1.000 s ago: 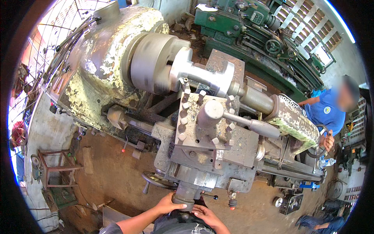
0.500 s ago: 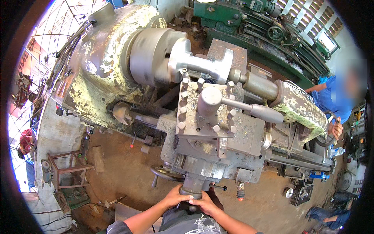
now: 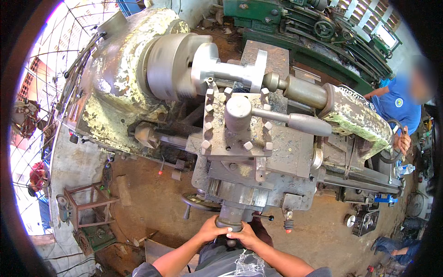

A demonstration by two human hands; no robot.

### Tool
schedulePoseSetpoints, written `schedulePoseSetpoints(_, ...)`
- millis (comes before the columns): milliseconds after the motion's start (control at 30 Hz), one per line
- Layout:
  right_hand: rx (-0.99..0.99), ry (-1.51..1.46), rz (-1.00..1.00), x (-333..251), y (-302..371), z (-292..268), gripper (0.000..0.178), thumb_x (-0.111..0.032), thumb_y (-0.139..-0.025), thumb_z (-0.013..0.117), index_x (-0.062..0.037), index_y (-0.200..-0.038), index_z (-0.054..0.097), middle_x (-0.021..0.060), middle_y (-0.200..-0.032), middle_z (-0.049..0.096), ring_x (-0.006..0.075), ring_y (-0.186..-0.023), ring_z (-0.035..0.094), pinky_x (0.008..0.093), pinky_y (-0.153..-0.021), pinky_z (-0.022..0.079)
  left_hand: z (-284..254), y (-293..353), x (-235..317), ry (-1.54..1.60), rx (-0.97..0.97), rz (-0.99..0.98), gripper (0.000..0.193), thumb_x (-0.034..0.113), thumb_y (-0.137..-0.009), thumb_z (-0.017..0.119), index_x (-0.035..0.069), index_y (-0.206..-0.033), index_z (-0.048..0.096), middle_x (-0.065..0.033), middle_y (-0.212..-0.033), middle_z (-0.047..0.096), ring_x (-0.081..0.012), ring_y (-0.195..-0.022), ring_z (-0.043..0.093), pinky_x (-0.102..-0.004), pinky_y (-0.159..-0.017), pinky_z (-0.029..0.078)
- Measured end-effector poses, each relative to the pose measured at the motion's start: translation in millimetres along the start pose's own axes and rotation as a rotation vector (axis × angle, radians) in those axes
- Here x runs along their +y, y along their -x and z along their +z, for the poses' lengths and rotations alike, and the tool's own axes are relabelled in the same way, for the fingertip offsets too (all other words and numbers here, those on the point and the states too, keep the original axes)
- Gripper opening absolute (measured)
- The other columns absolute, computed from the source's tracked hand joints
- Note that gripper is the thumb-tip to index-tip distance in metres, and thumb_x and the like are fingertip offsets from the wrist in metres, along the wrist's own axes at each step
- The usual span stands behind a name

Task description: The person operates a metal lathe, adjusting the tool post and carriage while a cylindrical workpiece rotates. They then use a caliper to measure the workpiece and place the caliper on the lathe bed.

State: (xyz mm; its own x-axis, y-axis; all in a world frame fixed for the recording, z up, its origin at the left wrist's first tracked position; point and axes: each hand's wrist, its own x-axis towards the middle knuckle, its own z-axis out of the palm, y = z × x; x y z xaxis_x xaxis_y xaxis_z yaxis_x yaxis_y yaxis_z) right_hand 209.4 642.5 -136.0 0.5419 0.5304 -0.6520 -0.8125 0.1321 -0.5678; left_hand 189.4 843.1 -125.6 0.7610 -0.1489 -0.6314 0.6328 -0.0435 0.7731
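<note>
Both my hands grip the round collar of the cross-slide handle (image 3: 228,225) at the front of a large metal lathe. My left hand (image 3: 213,229) wraps its left side and my right hand (image 3: 246,234) its right, thumbs nearly meeting on top. Beyond them stands the square tool post (image 3: 236,124), with several clamping bolts and a long lever (image 3: 295,121). A shiny flanged metal workpiece (image 3: 229,70) lies between the chuck (image 3: 170,67), blurred as if spinning, and the tailstock centre (image 3: 274,81). The tool tip sits close to the workpiece's left flange.
Another person in a blue shirt (image 3: 398,104) holds the tailstock handwheel (image 3: 391,143) at right. A green lathe (image 3: 295,41) stands behind. A carriage handwheel (image 3: 200,201) and a red-tipped lever (image 3: 288,221) flank my hands. A metal stool frame (image 3: 90,203) stands at left.
The view has shifted slightly, moving the lathe a little left in the picture. My hands keep their grip on the handle, and the chuck stays blurred.
</note>
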Motion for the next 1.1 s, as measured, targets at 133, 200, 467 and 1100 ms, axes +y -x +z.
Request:
schedulePoseSetpoints(133,-0.024,-0.008,0.001,-1,0,0,0.063,-0.010,-0.072,0.089,0.0050,-0.125,0.058,0.0103,-0.117,0.068,0.0190,-0.103,0.065,0.0338,-0.093,0.052,1,2,2,-0.033,0.020,-0.011,0.069,0.038,-0.075,0.084,-0.005,-0.124,0.061,-0.0152,-0.117,0.070,-0.0229,-0.108,0.065,-0.0376,-0.099,0.049)
schedulePoseSetpoints(200,-0.039,-0.018,-0.006,-1,0,-1,0.063,-0.010,-0.072,0.089,0.0049,-0.125,0.059,0.0102,-0.117,0.068,0.0190,-0.103,0.065,0.0337,-0.093,0.052,2,3,5,-0.034,0.034,-0.021,0.071,0.038,-0.075,0.085,-0.005,-0.125,0.060,-0.0157,-0.118,0.069,-0.0231,-0.108,0.065,-0.0376,-0.099,0.049)
schedulePoseSetpoints(467,-0.052,-0.038,-0.021,1,-2,-2,0.062,-0.011,-0.074,0.087,0.0038,-0.127,0.059,0.0104,-0.118,0.068,0.0191,-0.106,0.064,0.0340,-0.096,0.049,2,2,9,-0.027,0.023,-0.012,0.076,0.035,-0.076,0.085,-0.008,-0.129,0.055,-0.0169,-0.120,0.068,-0.0228,-0.109,0.064,-0.0369,-0.100,0.049)
schedulePoseSetpoints(1100,-0.079,-0.094,-0.001,-1,-1,-2,0.058,-0.004,-0.075,0.084,0.0049,-0.127,0.058,0.0097,-0.118,0.067,0.0189,-0.107,0.064,0.0341,-0.097,0.050,3,1,5,-0.072,0.074,-0.043,0.078,0.032,-0.073,0.086,-0.009,-0.130,0.053,-0.0180,-0.120,0.067,-0.0239,-0.110,0.064,-0.0371,-0.100,0.049)
